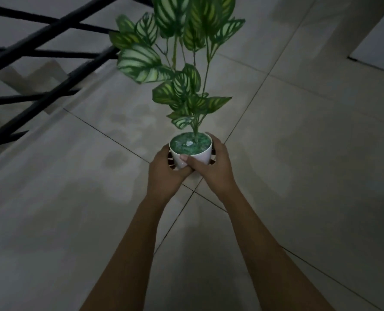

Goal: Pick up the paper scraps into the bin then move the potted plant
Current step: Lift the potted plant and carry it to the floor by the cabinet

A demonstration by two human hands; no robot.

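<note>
Head view: both hands, left [164,173] and right [211,167], fingers [185,157] wrapped round small white pot [193,157] above tiled floor [298,176], tall plant [177,63] top-heavy, likely tipping or snagging railing [40,52] if tilted; no scraps visible.

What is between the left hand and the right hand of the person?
In the head view, the small white pot of the green striped-leaf plant sits between the left hand and right hand; both clasp it.
</note>
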